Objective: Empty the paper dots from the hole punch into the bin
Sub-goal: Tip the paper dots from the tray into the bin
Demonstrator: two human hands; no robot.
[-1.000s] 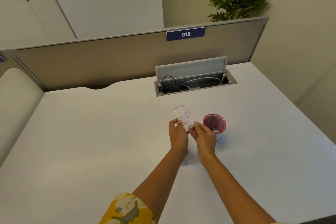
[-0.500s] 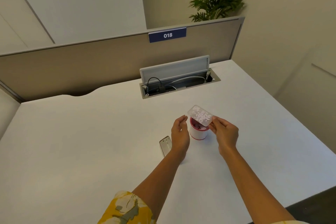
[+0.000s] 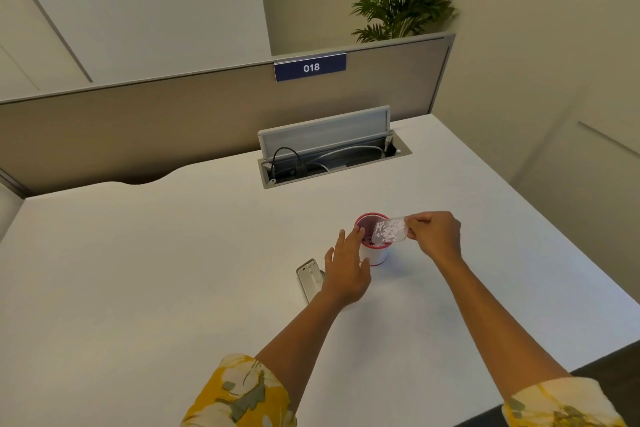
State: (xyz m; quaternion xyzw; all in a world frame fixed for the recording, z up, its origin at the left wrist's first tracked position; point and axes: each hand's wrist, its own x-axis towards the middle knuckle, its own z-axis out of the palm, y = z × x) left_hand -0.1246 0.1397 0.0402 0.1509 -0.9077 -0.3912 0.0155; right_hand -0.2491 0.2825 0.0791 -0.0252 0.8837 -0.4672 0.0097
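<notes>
Two hands are seen at the centre of the frame, on either side of a small red-rimmed bin (image 3: 375, 253) that stands on the white desk (image 3: 173, 253). A clear plastic dot tray (image 3: 389, 231), taken to be the hole punch's catch cover, is pinched at its right end by the fingertips of the right hand (image 3: 434, 236). The tray's long axis is laid roughly left to right across the frame, so that its free left end reaches over the right part of the bin's mouth, while the gripped end lies just outside the rim. White paper dots (image 3: 388, 234) are seen clustered inside the tray; whether any have dropped into the bin cannot be told.

The left hand (image 3: 346, 270) is placed against the bin's left wall with its fingers spread and loose; nothing is clasped in it, and the bin appears only to be steadied. The metal body of the hole punch (image 3: 309, 279) is left flat on the desk just left of the left wrist, partly hidden by it.

Emptying is judged to be under way but not finished. The coming move is judged to turn on the tray's free end being lowered toward the left, into the bin, since the right hand is the nearer and only holder. Dots could be scattered over the rim if the tilt is made off-centre.
</notes>
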